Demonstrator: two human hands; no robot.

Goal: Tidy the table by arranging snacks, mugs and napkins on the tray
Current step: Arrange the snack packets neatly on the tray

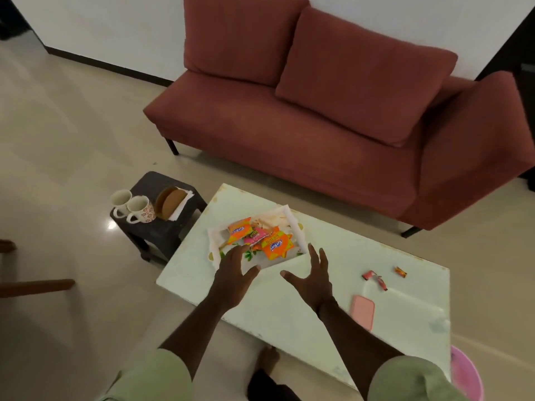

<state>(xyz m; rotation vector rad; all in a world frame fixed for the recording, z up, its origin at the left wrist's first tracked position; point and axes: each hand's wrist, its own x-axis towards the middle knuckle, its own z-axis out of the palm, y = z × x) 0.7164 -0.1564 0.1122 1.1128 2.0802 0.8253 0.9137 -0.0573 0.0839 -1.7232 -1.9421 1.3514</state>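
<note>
A white floral tray [296,227] lies on the pale table [318,314], holding orange snack packets [273,246] and a pink packet [254,235]. My left hand [233,270] hovers with fingers apart at the tray's near left edge. My right hand [314,277] is spread open just off the tray's near right corner. Neither hand holds anything. Two mugs [133,205] and a brown napkin holder with white napkins [170,204] stand on a small dark stool [162,227] left of the table. Three small candy wrappers [379,277] lie on the table to the right.
A pink phone [362,311] lies near the table's front right. A red sofa [333,125] stands behind the table. A pink tub [466,374] sits on the floor at the lower right. My foot [267,358] shows under the table's near edge.
</note>
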